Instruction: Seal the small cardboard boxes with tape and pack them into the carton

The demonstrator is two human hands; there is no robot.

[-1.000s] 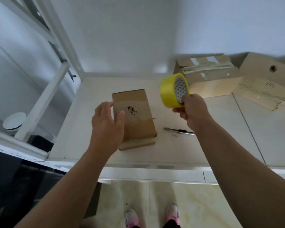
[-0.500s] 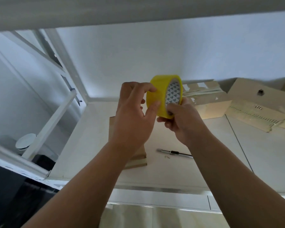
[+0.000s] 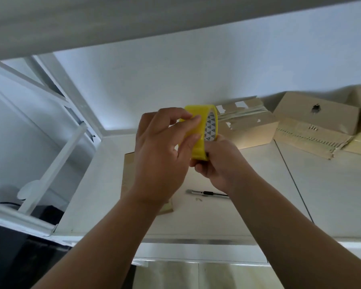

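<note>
Yellow tape roll (image 3: 198,150) aloft, left hand (image 3: 161,155) in a pinch grip on it, right hand (image 3: 221,161) curled round beneath.

The white worktop (image 3: 258,205) carries a small cardboard box (image 3: 128,174) at the left, a utility knife (image 3: 206,193) near it, and other cardboard boxes (image 3: 315,119) at the back right.

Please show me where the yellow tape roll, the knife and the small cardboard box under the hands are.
yellow tape roll (image 3: 198,109), head view, top of its yellow outer band.
knife (image 3: 206,193), head view, middle of its body.
small cardboard box (image 3: 128,176), head view, left strip of its top face.
</note>
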